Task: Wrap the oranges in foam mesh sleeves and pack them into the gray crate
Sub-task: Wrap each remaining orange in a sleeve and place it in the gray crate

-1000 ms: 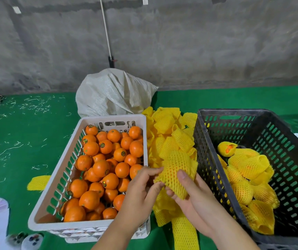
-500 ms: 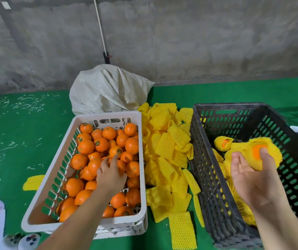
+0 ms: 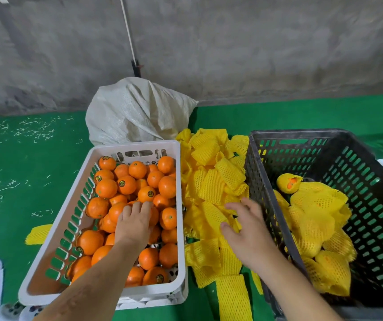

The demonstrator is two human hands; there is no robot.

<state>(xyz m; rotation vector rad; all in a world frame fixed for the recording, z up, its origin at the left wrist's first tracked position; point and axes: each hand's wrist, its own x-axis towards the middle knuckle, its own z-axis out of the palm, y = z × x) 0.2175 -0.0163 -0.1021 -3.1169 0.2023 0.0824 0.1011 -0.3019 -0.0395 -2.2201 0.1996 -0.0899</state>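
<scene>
1. Left hand [image 3: 134,224] is reaching into white crate [image 3: 137,144], fingers curling over an orange [image 3: 148,215]; firm grip unclear.
2. Right hand [image 3: 247,230] is hovering spread, empty, over foam sleeves [image 3: 211,188] between crates.
3. Wrapped oranges [image 3: 313,218] are lying in gray crate [image 3: 301,134].
4. Next, probably: lifting orange, pinching one sleeve.

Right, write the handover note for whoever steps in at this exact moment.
Left hand: on the bare oranges in the white crate, fingers curling over one.
Right hand: open, empty, over the loose foam mesh sleeves between the crates.
Done: several sleeved oranges lie in the gray crate.
Left: sleeve and pack the remaining oranges.
</scene>
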